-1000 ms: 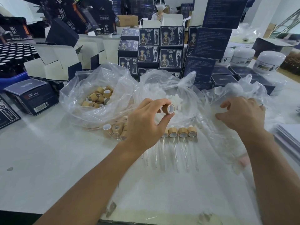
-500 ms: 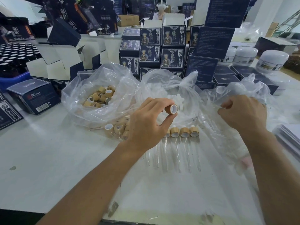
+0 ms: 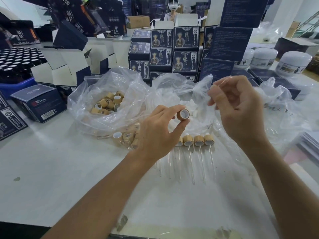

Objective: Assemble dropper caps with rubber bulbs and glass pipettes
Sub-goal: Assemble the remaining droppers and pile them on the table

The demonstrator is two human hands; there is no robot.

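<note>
Our left hand (image 3: pixel 155 135) pinches a bamboo cap (image 3: pixel 183 114) at centre; our right hand (image 3: pixel 241 107), at two o'clock of it, curls its fingers round a glass pipette (image 3: pixel 222 81) — barely visible. Misaligned, the glass could chip — or slip onto the counter (image 3: pixel 51 169).

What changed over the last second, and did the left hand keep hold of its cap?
The right hand lifted out of the plastic bag at the right and swung up and left toward the left hand, now pinching what looks like a thin glass pipette; it is faint. The left hand kept its pinch on the bamboo cap, hardly moving. The finished droppers on the table did not move.
</note>
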